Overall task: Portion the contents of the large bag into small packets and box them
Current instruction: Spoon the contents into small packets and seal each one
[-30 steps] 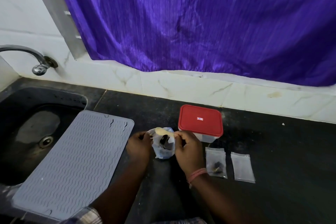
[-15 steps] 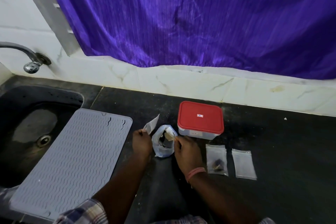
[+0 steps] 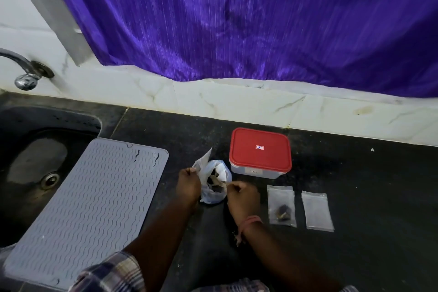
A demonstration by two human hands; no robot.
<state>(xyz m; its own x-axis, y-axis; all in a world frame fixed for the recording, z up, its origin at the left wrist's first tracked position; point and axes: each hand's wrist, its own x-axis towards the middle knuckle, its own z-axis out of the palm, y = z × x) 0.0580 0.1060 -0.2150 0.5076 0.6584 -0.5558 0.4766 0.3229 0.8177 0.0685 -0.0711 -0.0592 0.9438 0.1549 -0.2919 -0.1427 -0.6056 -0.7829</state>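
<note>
Large bag beside red-lidded box, whose small label is unreadable.

Bag left of box — packets right.

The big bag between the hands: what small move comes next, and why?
Probably the right hand lifts a few dark pieces from the open large bag into the small packet the left hand pinches beside it.
</note>
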